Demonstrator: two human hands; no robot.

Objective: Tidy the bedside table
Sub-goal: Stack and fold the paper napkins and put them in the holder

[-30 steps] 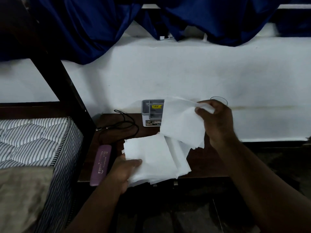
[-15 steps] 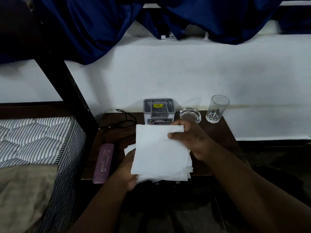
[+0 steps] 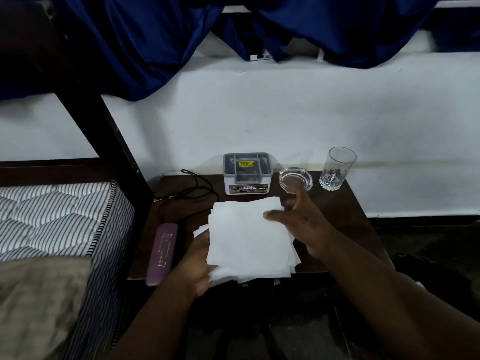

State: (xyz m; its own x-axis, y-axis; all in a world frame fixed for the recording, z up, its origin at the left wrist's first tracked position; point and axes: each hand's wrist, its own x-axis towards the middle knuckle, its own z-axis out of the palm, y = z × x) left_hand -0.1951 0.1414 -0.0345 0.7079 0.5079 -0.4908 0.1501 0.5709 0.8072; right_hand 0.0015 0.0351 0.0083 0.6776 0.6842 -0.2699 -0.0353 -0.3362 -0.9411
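Note:
A stack of white paper napkins [image 3: 246, 240] lies over the front middle of the dark wooden bedside table [image 3: 345, 211]. My left hand [image 3: 197, 261] grips the stack's near left corner from below. My right hand [image 3: 301, 219] rests on the stack's right edge, thumb on the top sheet, fingers spread behind it. At the table's back stand a grey organiser box [image 3: 247, 173], a glass ashtray [image 3: 295, 178] and an upright drinking glass [image 3: 337, 168]. A purple case [image 3: 162, 253] lies along the left front edge, with a black cord [image 3: 192, 193] behind it.
A striped mattress [image 3: 57, 219] with a beige cloth [image 3: 39, 305] on it sits to the left, past a dark bed post [image 3: 98, 120]. A white wall [image 3: 285, 113] rises behind the table, with blue curtains [image 3: 155, 35] hanging above. The floor to the right is dark.
My right hand brought a lifted napkin down onto the stack and now holds the stack's right edge. The ashtray and glass came into sight. The left hand kept its grip.

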